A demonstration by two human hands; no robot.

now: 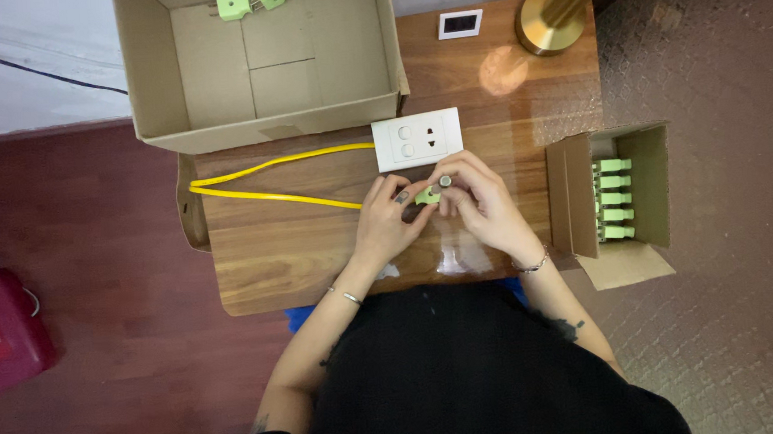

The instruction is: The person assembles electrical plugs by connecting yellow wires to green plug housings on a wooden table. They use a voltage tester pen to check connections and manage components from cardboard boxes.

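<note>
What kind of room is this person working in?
Probably a room at home, not a workshop. The work goes on at a small wooden table with a brass lamp on it, set on dark wood flooring. Both hands hold a small green connector, with cardboard boxes alongside.

Behind the hands on the table lies the socket plate. Left of the plate stands the big box. Right of it stands the small box.

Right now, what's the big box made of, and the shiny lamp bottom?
The big box looks like cardboard: dull brown, with folded flaps and creased panels. The lamp base seems to be metal with a brassy gold finish, judging by its bright sheen, though coated plastic is possible.
</note>
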